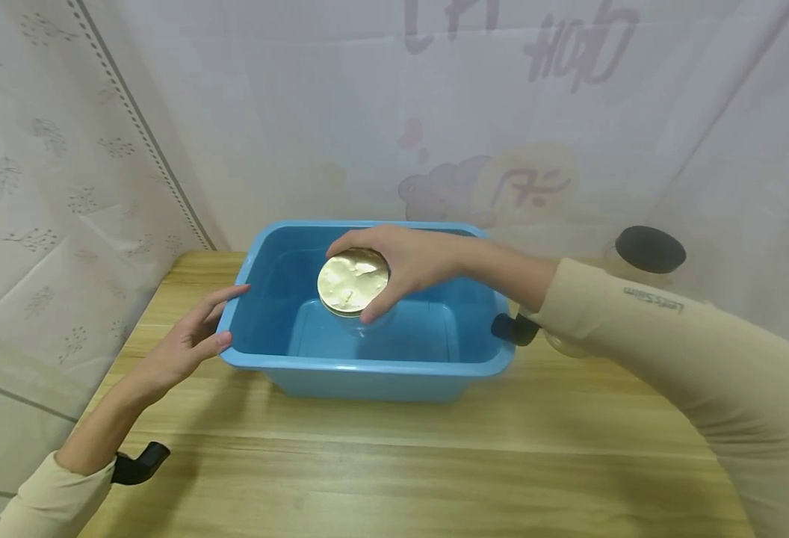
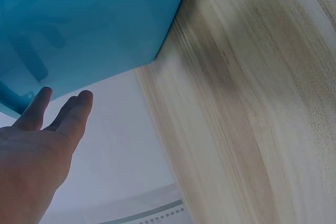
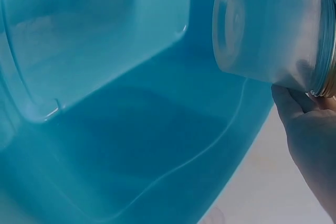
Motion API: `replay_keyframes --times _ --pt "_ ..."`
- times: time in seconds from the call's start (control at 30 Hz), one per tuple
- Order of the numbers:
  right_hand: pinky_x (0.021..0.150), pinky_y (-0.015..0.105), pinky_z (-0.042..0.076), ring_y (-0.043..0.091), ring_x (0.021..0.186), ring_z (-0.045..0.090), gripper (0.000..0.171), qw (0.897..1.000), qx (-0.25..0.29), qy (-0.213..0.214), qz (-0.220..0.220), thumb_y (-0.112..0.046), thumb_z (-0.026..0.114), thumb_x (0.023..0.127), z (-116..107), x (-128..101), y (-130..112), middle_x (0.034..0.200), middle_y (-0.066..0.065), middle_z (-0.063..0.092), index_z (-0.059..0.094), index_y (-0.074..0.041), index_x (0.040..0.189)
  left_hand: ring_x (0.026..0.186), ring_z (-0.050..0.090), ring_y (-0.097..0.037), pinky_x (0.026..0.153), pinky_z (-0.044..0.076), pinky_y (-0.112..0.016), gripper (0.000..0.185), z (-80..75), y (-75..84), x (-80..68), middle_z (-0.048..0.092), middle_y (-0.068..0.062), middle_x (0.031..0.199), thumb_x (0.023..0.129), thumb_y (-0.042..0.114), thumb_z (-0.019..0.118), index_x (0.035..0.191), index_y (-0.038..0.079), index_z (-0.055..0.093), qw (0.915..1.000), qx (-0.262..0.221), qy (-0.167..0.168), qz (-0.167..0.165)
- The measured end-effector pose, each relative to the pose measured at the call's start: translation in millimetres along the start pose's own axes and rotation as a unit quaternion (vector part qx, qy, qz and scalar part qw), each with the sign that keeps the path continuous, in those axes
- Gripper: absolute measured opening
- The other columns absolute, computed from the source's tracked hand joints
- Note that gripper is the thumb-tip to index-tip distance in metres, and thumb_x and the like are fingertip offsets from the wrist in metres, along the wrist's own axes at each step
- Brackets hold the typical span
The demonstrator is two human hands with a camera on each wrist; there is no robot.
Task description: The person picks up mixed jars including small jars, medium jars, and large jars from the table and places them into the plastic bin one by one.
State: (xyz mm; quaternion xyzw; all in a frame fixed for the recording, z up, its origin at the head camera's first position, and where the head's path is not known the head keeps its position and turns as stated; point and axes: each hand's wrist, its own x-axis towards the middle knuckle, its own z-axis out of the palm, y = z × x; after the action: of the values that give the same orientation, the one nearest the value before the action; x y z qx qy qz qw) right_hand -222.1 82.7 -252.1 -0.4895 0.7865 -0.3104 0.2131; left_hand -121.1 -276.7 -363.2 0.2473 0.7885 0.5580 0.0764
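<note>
A blue plastic tub [image 1: 367, 365] stands on the wooden table [image 1: 435, 463]. My right hand [image 1: 401, 261] grips a clear glass jar by its gold lid [image 1: 353, 281] and holds it above the inside of the tub. In the right wrist view the jar [image 3: 268, 30] hangs clear of the tub floor [image 3: 131, 145]. My left hand [image 1: 189, 340] lies with straight fingers against the tub's left rim. The left wrist view shows those fingers [image 2: 65, 114] by the tub's outer wall [image 2: 89, 24].
A second glass jar with a black lid [image 1: 648, 250] stands to the right behind my right arm. White patterned curtains [image 1: 65, 164] close off the back and left sides. Bare wood lies in front of the tub.
</note>
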Motion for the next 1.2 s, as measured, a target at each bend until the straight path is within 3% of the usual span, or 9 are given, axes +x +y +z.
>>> replay_keyframes --times 0.57,0.83,1.07,1.2 --pt "0.088 0.032 0.050 0.015 0.115 0.051 0.086 1.000 0.000 -0.019 0.001 -0.031 0.093 0.074 8.0 17.8 4.1 0.129 -0.004 0.056 0.050 -0.010 0.145 0.126 0.053 -0.016 0.090 0.051 -0.033 0.061 0.1 1.9 0.4 0.029 -0.029 0.156 0.104 -0.001 0.046 0.159 0.017 0.030 0.9999 -0.012 0.002 0.001" --pt "0.088 0.031 0.050 0.015 0.115 0.051 0.086 1.000 0.006 -0.025 0.006 -0.030 0.093 0.074 14.4 20.8 12.9 0.127 -0.002 0.058 0.051 -0.008 0.145 0.139 0.035 -0.046 0.092 0.049 -0.030 0.062 0.6 4.2 -0.5 0.024 -0.019 0.162 0.102 -0.002 0.051 0.159 0.017 0.035 0.9998 0.005 0.020 -0.004" --pt "0.087 0.032 0.050 0.015 0.114 0.051 0.087 0.999 0.006 -0.034 0.005 -0.032 0.093 0.073 16.1 23.3 12.8 0.125 -0.004 0.058 0.051 -0.009 0.145 0.135 0.045 -0.019 0.093 0.049 -0.029 0.064 -0.6 6.0 -0.3 0.027 -0.018 0.161 0.102 -0.004 0.052 0.160 0.016 0.034 0.9998 0.003 0.020 0.000" --pt "0.088 0.032 0.050 0.016 0.114 0.051 0.087 0.999 0.008 -0.037 0.003 -0.032 0.093 0.073 15.4 24.8 14.0 0.126 -0.003 0.058 0.051 -0.009 0.145 0.134 0.045 -0.019 0.093 0.049 -0.028 0.063 -1.1 7.2 -0.1 0.028 -0.017 0.161 0.102 -0.002 0.053 0.160 0.016 0.035 0.9998 0.006 0.021 -0.002"
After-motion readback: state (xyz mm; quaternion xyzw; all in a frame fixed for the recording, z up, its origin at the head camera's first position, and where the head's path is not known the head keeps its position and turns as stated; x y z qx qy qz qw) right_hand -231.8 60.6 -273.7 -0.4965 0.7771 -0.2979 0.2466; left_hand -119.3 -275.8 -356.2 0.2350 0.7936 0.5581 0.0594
